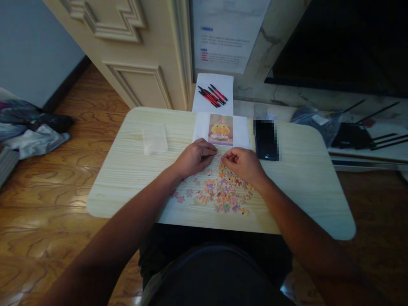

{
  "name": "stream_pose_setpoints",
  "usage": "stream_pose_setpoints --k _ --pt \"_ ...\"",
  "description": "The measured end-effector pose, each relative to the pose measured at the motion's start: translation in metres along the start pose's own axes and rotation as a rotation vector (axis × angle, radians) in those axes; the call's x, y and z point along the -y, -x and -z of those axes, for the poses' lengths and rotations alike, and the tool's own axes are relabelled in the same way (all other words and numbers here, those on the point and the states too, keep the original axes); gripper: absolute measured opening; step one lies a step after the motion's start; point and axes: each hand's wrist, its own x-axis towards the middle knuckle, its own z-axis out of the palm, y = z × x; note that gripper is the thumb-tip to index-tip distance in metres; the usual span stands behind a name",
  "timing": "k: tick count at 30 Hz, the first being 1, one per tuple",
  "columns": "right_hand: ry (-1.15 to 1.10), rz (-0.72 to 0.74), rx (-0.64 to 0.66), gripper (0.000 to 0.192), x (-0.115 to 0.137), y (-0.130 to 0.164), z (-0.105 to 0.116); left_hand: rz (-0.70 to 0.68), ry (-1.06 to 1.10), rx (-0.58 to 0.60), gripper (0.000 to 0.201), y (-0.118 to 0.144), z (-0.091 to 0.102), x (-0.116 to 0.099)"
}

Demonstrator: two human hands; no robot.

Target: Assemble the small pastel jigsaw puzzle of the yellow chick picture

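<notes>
Your L hand (196, 158) & R hand (245, 163) at puzzle pcs (225, 194); can't tell either grip's hold. Likely assembly step; next needs careful alignment.

Phone (266, 146) an obstacle beside right hand (245, 162); free tabletop (306, 182) outside both forearms (148, 199).

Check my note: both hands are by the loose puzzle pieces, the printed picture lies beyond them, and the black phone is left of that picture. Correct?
Not quite: the black phone is right of the printed picture, not left, as the head view shows. The left hand and right hand are indeed by the loose puzzle pieces, with that picture beyond.
</notes>
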Motion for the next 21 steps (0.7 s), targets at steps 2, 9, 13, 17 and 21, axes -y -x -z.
stream_pose_setpoints --k 2,9,13,17,21 --pt "0.0 -0.006 0.013 0.013 0.0017 0.0009 0.0012 -0.002 0.0 -0.007 0.027 0.0004 -0.0002 0.0006" --pt "-0.08 0.063 0.062 0.016 -0.0003 0.003 0.0024 0.007 0.014 -0.006 0.027 0.0011 -0.0007 0.0017" --pt "-0.032 0.098 0.092 0.014 0.0022 0.0039 0.0024 0.027 0.008 -0.004 0.027 0.0009 -0.0009 0.0011" --pt "0.097 0.15 0.161 0.013 0.005 0.0049 0.0059 0.026 -0.001 0.004 0.027 0.0006 -0.0011 0.0011" --pt "0.061 0.182 0.168 0.018 0.0027 0.0058 0.0079 0.029 0.008 0.001 0.026 0.0 -0.0012 0.0006"
